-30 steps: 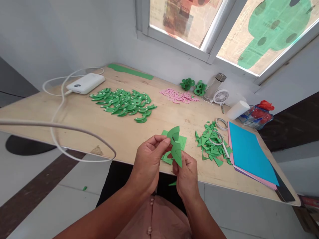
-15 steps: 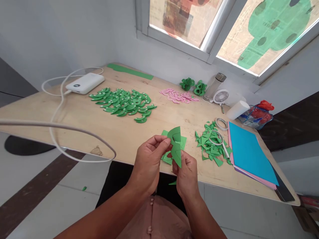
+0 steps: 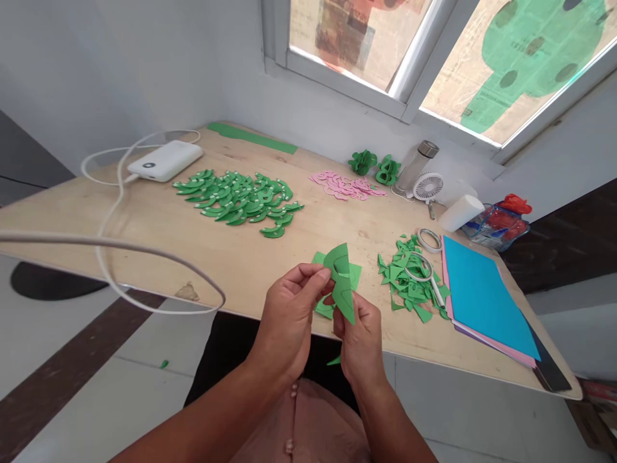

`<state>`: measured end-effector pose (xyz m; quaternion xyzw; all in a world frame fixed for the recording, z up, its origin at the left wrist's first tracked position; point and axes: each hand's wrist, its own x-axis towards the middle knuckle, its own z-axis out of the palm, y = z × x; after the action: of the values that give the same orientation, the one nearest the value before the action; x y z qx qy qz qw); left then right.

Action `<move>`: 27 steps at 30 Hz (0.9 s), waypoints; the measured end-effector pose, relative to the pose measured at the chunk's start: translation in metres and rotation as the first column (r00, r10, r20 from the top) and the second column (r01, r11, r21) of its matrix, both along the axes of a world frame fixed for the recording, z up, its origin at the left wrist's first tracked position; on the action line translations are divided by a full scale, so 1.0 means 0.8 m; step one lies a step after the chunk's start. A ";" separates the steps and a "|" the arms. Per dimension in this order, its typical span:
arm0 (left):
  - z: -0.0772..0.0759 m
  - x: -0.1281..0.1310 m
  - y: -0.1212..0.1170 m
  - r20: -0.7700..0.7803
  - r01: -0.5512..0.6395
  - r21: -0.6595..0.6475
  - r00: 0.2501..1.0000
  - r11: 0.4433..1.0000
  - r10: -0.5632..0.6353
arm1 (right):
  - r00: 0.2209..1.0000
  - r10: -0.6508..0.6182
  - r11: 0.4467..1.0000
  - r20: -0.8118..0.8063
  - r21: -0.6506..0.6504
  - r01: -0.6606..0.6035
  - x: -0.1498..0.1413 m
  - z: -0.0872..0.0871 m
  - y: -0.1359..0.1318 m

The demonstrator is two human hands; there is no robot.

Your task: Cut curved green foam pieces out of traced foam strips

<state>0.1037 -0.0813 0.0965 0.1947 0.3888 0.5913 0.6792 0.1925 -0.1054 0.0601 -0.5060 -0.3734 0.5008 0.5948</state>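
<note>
Between the thumb and fingers of my left hand (image 3: 292, 308) is a curved piece of green paper (image 3: 341, 292) with pencil-like outlines on it. It is held upright over the table's front edge. My right hand (image 3: 360, 337) is closed at the paper's lower right edge, the paper partly covering its fingers; what lies inside that hand is hidden. More green paper pieces (image 3: 357, 273) lie flat on the table behind my hands. A small green scrap (image 3: 333, 361) shows beside my right hand, over my lap.
Left on the table (image 3: 159, 238) are crescent-shaped green cutouts (image 3: 241, 199) and a white power bank (image 3: 166, 161) with a cable. Right are green scraps (image 3: 409, 276), a magnifier-shaped object (image 3: 419, 267), tape (image 3: 429, 240) and coloured sheets (image 3: 486, 296). Pink cutouts (image 3: 347, 185) and a small fan (image 3: 428, 186) stand farther back.
The green paper has tilted slightly, its lower tip shifting a little to the right. Both hands stay almost where they were.
</note>
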 end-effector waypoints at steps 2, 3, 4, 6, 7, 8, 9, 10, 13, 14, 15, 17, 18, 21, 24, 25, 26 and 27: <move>0.000 0.000 -0.001 -0.001 0.002 0.000 1.000 1.000 -0.002 | 1.000 -0.001 1.000 0.020 0.014 0.001 0.001 -0.001 -0.001; 0.000 0.000 -0.001 -0.003 0.005 0.001 1.000 1.000 -0.005 | 1.000 0.002 1.000 0.031 0.020 -0.003 0.001 -0.003 -0.001; 0.000 -0.001 -0.001 -0.007 0.012 0.002 1.000 1.000 -0.012 | 0.999 0.008 1.000 0.043 0.025 -0.009 0.002 -0.004 -0.002; 0.000 -0.002 -0.001 -0.018 0.028 0.003 0.999 1.000 -0.028 | 0.998 0.013 1.000 0.062 0.024 -0.015 0.004 -0.007 -0.003; 0.000 -0.003 0.000 -0.024 0.033 0.007 0.999 0.999 -0.033 | 0.997 0.015 1.000 0.070 0.021 -0.016 0.005 -0.009 -0.003; 0.000 -0.004 0.000 -0.029 0.034 0.013 0.999 0.999 -0.034 | 0.997 0.016 1.000 0.076 0.017 -0.017 0.006 -0.010 -0.003; 0.000 -0.006 0.002 -0.035 0.032 0.021 0.999 0.999 -0.031 | 0.996 0.017 1.000 0.084 0.014 -0.018 0.007 -0.010 -0.004; 0.001 -0.007 0.003 -0.041 0.026 0.032 0.999 0.999 -0.025 | 0.995 0.017 1.000 0.094 0.012 -0.018 0.007 -0.010 -0.004; 0.002 -0.010 0.007 -0.065 0.018 0.060 0.998 0.998 -0.014 | 0.991 0.018 1.000 0.129 0.012 -0.020 0.008 -0.010 -0.005; 0.002 -0.011 0.008 -0.074 0.020 0.065 0.997 0.998 -0.015 | 0.990 0.018 1.000 0.139 0.011 -0.020 0.008 -0.009 -0.006; 0.002 -0.011 0.009 -0.080 0.021 0.069 0.997 0.997 -0.016 | 0.989 0.018 1.000 0.147 0.011 -0.020 0.008 -0.009 -0.006; 0.001 -0.010 0.009 -0.086 0.021 0.070 0.996 0.997 -0.015 | 0.987 0.019 1.000 0.162 0.009 -0.021 0.008 -0.009 -0.006; 0.001 -0.009 0.010 -0.085 0.018 0.069 0.996 0.997 -0.012 | 0.985 0.020 1.000 0.169 0.008 -0.022 0.008 -0.010 -0.006; -0.002 -0.008 0.009 -0.065 0.010 0.059 0.998 0.998 -0.006 | 0.985 0.021 1.000 0.174 0.004 -0.022 0.008 -0.011 -0.006; -0.003 -0.007 0.009 -0.047 0.007 0.051 0.999 0.999 -0.005 | 0.985 0.019 1.000 0.170 0.000 -0.019 0.008 -0.012 -0.006; -0.003 -0.007 0.008 -0.047 0.007 0.049 0.999 0.999 -0.005 | 0.986 0.020 1.000 0.168 0.001 -0.020 0.008 -0.011 -0.006; -0.003 -0.007 0.008 -0.048 0.007 0.048 0.999 0.999 -0.005 | 0.986 0.022 1.000 0.163 0.002 -0.022 0.007 -0.011 -0.005; -0.003 -0.007 0.007 -0.050 0.010 0.047 0.999 0.999 -0.007 | 0.988 0.023 1.000 0.155 0.004 -0.024 0.007 -0.011 -0.005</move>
<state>0.0983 -0.0754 0.0941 0.2270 0.3905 0.5924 0.6671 0.1980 -0.1096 0.0516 -0.5373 -0.4258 0.4659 0.5594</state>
